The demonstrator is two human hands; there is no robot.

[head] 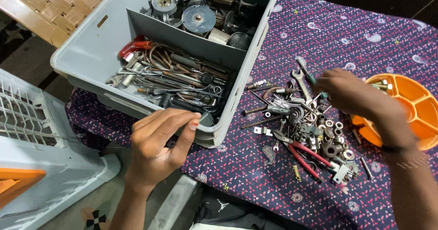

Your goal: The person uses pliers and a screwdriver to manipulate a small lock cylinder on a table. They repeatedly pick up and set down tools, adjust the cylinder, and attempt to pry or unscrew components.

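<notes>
At the lower centre, our left hand (157, 141) pinches its fingers narrow, holding nothing we can see, near the rim of the grey plastic bin (91, 52). At the right, our right hand (351, 95) closes on small parts over the heap of steel nuts and bolts (315, 129); a careless sweep could roll pieces off the purple patterned cloth (255, 184).

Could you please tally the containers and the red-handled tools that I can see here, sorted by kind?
Grey plastic bin with a divider: 1
Orange round compartment tray: 1
Red-handled pliers on the cloth: 1
Red-handled tool in the bin: 1
Total: 4
The loose nuts, bolts and washers overlap too much to count.
</notes>
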